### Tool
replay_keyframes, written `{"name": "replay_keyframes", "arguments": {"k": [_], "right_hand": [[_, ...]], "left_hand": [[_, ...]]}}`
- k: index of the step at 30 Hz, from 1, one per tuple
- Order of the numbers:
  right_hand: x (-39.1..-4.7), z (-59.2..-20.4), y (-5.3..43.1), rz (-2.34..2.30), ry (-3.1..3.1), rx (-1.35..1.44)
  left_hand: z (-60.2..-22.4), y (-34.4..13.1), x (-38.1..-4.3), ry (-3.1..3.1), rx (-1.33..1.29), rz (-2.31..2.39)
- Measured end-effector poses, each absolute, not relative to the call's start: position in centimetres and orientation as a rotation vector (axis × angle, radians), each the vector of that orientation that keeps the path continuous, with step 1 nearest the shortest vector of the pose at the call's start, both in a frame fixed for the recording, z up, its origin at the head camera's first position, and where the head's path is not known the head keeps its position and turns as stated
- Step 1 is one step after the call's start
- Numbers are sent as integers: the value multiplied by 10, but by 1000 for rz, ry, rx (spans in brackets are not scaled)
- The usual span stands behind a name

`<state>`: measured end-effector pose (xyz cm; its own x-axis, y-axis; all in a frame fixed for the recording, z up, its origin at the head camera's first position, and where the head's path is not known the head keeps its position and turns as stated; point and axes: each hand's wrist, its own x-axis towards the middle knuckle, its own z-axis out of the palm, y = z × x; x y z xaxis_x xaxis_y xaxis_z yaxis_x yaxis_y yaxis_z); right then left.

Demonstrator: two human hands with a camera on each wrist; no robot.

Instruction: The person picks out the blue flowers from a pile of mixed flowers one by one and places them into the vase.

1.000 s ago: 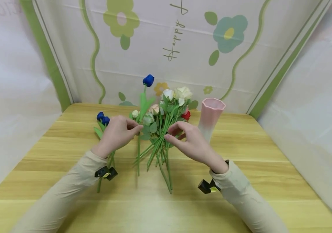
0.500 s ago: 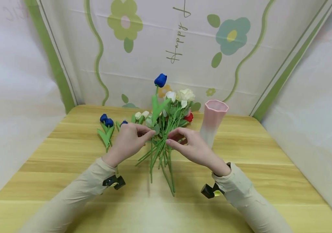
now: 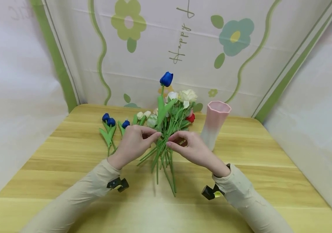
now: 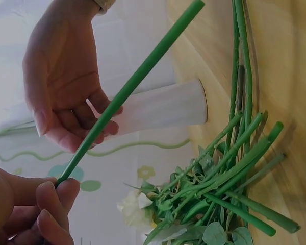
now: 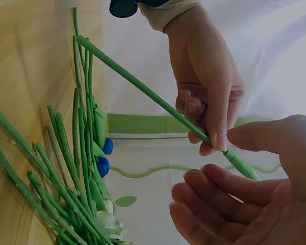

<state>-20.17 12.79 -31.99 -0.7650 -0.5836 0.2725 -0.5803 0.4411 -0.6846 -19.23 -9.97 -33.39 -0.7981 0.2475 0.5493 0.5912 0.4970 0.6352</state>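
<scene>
A blue tulip (image 3: pixel 166 79) stands upright in my left hand (image 3: pixel 133 144), which pinches its green stem (image 4: pixel 137 84) between thumb and fingers. My right hand (image 3: pixel 194 150) is beside the stem with its fingers loosely curved, holding nothing. In the right wrist view the stem (image 5: pixel 143 89) passes through the left fingertips, close to the right thumb and fingers but apart from them. Beyond the hands lies a bunch of flowers with a cream rose (image 3: pixel 188 95), a red flower (image 3: pixel 190 117) and crossed green stems (image 3: pixel 173 178).
A pink and white vase (image 3: pixel 216 118) stands upright behind my right hand. More blue tulips (image 3: pixel 111 122) lie on the wooden table (image 3: pixel 259 181) at the left, with small white flowers (image 3: pixel 140 115) near them. A printed cloth (image 3: pixel 151 61) hangs behind the table.
My left hand has moved right with the blue tulip, closer to my right hand. The right hand has kept nearly the same place and pose. The view has shifted slightly.
</scene>
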Motion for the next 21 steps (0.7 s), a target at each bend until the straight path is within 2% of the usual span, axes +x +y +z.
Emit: {"name": "replay_keyframes", "arguments": {"k": [21], "right_hand": [[-200,-328,122,-1309,2614,-1157]], "left_hand": [[-346,-81,-182,-2260,-680,-1599]]}}
